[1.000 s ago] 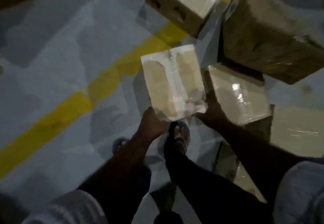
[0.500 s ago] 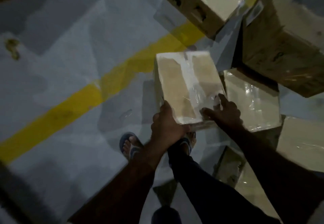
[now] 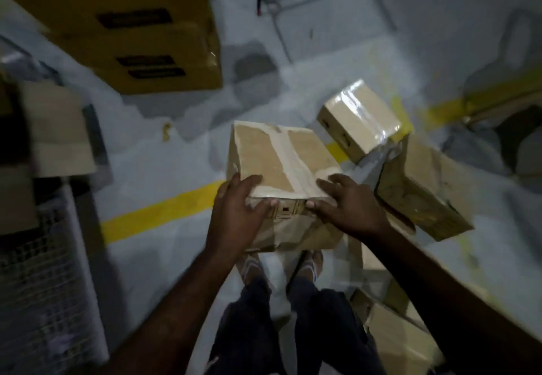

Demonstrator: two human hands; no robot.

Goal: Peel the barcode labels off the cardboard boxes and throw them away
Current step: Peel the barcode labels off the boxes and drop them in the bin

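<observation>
I hold a taped cardboard box in front of me, above my feet. My left hand grips its near left corner, fingers on top and thumb on the front face. My right hand grips the near right corner the same way. A white tape strip runs across the box top. A dark printed mark shows on the front face between my thumbs; I cannot tell whether it is a barcode label. Other boxes lie on the floor: a small shiny taped one and a larger crumpled one to the right.
Yellow stacked boxes stand at the back left. A wire mesh cage and cardboard are at the left edge. More cardboard lies by my right leg. A yellow floor line crosses the grey floor.
The view has swung up and left, bringing yellow boxes and a cage into sight. The box has been lifted and turned; both hands now clamp its near corners.
</observation>
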